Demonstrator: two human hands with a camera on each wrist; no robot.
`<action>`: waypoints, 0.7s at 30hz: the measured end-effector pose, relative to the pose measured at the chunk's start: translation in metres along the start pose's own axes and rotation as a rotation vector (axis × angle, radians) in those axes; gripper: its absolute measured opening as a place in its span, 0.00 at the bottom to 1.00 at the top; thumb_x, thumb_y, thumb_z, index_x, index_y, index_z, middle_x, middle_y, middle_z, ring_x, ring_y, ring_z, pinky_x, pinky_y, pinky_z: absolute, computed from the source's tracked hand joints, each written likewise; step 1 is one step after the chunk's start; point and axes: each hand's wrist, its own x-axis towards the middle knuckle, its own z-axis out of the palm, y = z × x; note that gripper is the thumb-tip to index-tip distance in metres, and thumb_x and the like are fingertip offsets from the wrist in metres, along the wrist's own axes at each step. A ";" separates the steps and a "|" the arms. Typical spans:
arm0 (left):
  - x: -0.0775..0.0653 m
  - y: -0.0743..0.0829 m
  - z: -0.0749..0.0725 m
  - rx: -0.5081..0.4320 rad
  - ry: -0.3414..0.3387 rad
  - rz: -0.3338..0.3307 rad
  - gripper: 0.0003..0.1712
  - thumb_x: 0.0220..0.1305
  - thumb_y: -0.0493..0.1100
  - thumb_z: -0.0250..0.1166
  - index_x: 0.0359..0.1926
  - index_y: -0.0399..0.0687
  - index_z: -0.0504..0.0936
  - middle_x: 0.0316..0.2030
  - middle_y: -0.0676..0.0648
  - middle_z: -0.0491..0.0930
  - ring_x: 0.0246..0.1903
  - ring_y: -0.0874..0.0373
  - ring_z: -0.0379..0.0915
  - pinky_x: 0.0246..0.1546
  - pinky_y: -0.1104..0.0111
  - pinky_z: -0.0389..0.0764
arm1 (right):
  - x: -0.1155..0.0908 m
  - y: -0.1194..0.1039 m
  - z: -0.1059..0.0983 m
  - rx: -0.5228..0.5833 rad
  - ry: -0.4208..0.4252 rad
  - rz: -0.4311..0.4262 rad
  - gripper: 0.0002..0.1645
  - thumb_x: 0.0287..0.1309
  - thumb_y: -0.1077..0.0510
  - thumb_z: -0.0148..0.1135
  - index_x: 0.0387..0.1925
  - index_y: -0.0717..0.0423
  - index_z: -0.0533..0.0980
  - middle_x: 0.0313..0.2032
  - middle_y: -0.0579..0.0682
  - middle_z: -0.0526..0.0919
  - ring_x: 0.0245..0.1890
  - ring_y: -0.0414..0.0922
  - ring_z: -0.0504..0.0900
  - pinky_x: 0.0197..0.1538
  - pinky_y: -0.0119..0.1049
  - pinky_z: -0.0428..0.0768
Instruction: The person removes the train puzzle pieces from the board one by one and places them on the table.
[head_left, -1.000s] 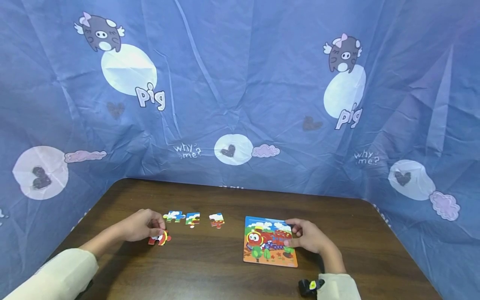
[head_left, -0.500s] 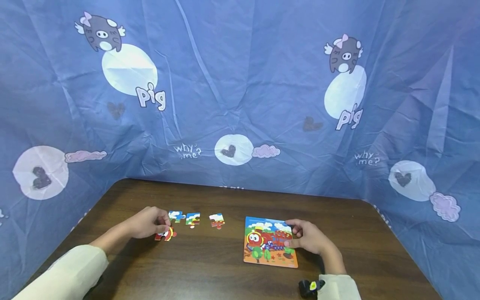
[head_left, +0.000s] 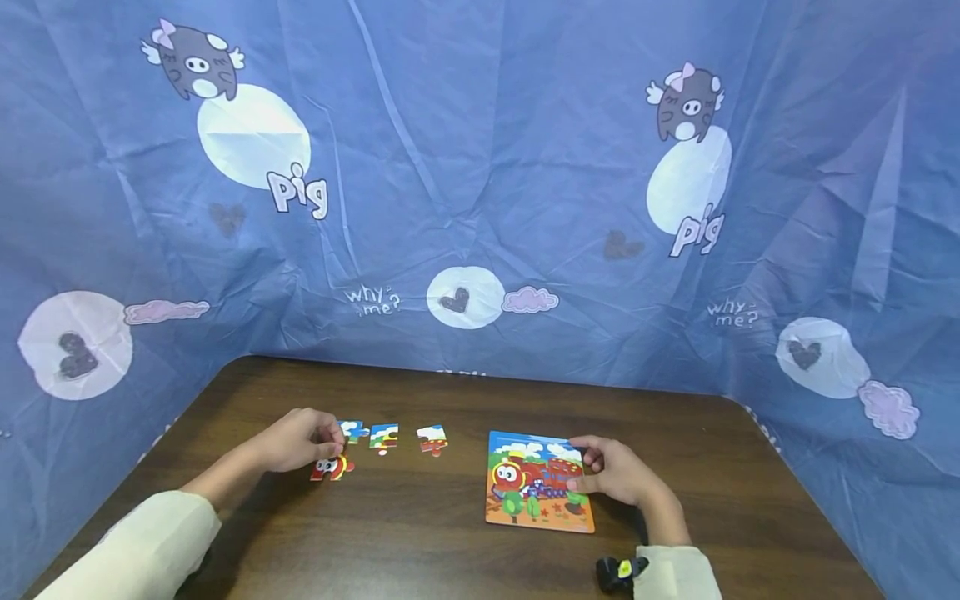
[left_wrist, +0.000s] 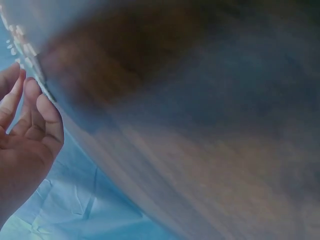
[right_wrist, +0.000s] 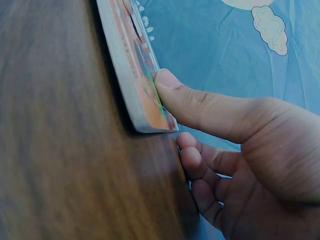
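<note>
My left hand (head_left: 302, 440) is at a red jigsaw piece (head_left: 330, 470) with cartoon eyes on the left of the table. Its thumb and fingertips are bent close over the piece's far edge, and the piece lies face up below them. In the left wrist view the left hand (left_wrist: 30, 130) shows loosely bent fingers with no piece visible between them. My right hand (head_left: 615, 473) holds the right edge of a square train puzzle board (head_left: 536, 508). In the right wrist view its thumb (right_wrist: 195, 102) rests on the board's face, the other fingers bent beside the edge.
Behind the red piece lie a blue-and-white jigsaw piece (head_left: 352, 432), a second piece (head_left: 384, 437) with green and yellow, and a separate red-and-white piece (head_left: 432, 439). A blue printed cloth (head_left: 480, 208) hangs round the brown table (head_left: 420, 533). A black strap (head_left: 618, 573) sits at the right wrist.
My left hand has slid the red piece rightward and slightly away from me. Its thumb has since lifted, showing more of the piece. My right hand and the board stay put.
</note>
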 end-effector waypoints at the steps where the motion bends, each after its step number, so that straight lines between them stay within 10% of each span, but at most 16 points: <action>1: 0.001 0.001 0.000 -0.003 0.005 0.003 0.05 0.63 0.33 0.70 0.31 0.45 0.83 0.25 0.57 0.79 0.25 0.67 0.70 0.29 0.72 0.72 | 0.000 0.000 0.000 0.000 0.001 0.000 0.40 0.46 0.58 0.83 0.62 0.59 0.78 0.37 0.50 0.74 0.38 0.46 0.71 0.42 0.41 0.71; 21: 0.069 0.059 0.033 -0.048 -0.030 0.080 0.03 0.64 0.35 0.70 0.33 0.46 0.83 0.24 0.56 0.80 0.23 0.67 0.72 0.28 0.71 0.75 | 0.001 0.000 0.001 -0.002 0.008 -0.002 0.40 0.45 0.58 0.84 0.61 0.59 0.78 0.37 0.50 0.74 0.36 0.46 0.71 0.41 0.41 0.71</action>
